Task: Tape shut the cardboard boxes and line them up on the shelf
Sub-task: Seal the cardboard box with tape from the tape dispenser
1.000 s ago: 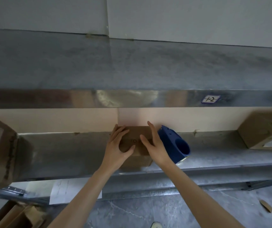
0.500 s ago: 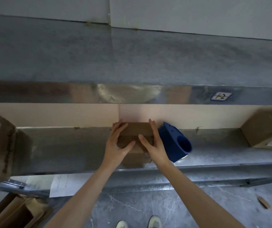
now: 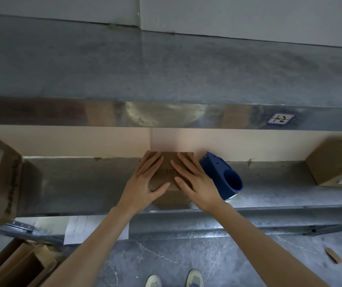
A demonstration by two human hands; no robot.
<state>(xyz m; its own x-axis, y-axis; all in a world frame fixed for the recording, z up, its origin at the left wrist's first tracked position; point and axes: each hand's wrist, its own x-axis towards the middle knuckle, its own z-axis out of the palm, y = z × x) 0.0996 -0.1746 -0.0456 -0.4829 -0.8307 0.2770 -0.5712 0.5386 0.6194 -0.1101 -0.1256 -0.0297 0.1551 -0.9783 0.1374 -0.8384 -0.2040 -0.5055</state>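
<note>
The left hand [image 3: 143, 183] and right hand [image 3: 199, 183] press flat, fingers straight, on top of the small cardboard box [image 3: 169, 172], which sits on the shelf [image 3: 83, 183] against the back wall, just beside a blue tape dispenser [image 3: 226, 177]. Seemingly the placing step; next, let go and square it into line

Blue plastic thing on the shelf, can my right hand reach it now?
Probably yes: the blue plastic thing lies just beside the right hand, nothing between them; the hand need only leave the small box.
</note>
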